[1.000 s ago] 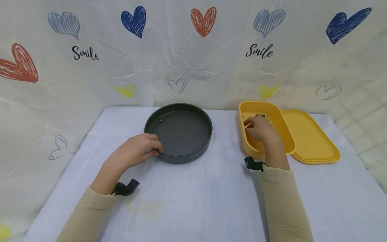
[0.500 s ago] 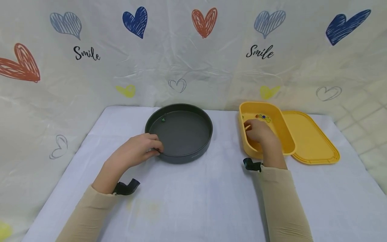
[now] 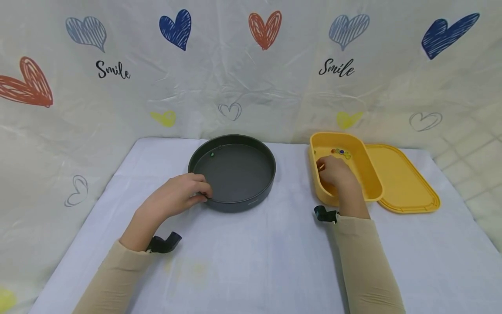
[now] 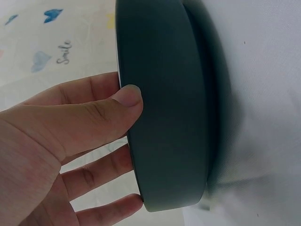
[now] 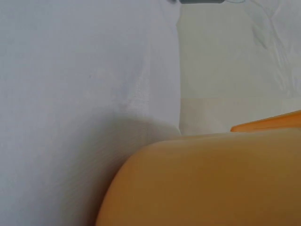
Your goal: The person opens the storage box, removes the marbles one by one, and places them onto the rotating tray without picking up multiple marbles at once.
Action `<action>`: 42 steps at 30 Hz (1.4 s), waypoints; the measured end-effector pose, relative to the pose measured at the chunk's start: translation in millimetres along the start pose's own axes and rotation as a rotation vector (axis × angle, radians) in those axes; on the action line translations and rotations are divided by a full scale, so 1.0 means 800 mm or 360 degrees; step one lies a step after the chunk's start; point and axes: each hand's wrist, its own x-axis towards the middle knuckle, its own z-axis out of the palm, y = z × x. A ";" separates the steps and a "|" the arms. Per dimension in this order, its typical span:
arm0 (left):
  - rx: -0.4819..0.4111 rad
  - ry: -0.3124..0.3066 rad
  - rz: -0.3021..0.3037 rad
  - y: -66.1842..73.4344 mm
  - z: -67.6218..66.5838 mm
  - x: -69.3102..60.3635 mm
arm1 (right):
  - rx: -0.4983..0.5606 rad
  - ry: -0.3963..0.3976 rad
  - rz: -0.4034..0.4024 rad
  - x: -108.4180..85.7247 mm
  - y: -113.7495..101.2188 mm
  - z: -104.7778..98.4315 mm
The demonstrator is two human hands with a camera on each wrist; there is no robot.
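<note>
My left hand (image 3: 178, 194) grips the near-left rim of a round dark baking pan (image 3: 239, 174). In the left wrist view, the thumb (image 4: 128, 96) presses the outer wall of the pan while the other fingers go behind the rim. Inside the pan lies a small green marble (image 3: 212, 154), with a fainter small ball (image 3: 220, 147) near the back wall. My right hand (image 3: 337, 171) reaches down into a yellow plastic box (image 3: 370, 174), fingers bent near its left wall. Its fingertips are hidden. Several coloured marbles (image 3: 342, 151) sit in the box behind that hand.
A yellow lid (image 3: 408, 179) lies flat on the white-clothed table (image 3: 251, 257), against the box's right side. Behind the table hangs a sheet (image 3: 219, 65) printed with hearts. In the right wrist view, the box wall (image 5: 202, 183) fills the lower part.
The right hand has shifted slightly left within the yellow box, showing more of the marbles behind it. The green marble in the pan has rolled a little rightward. The left hand keeps its grip.
</note>
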 end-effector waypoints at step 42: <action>0.0024 0.0015 -0.0015 0.001 0.000 -0.001 | 0.0186 0.0328 -0.0178 -0.040 -0.041 -0.030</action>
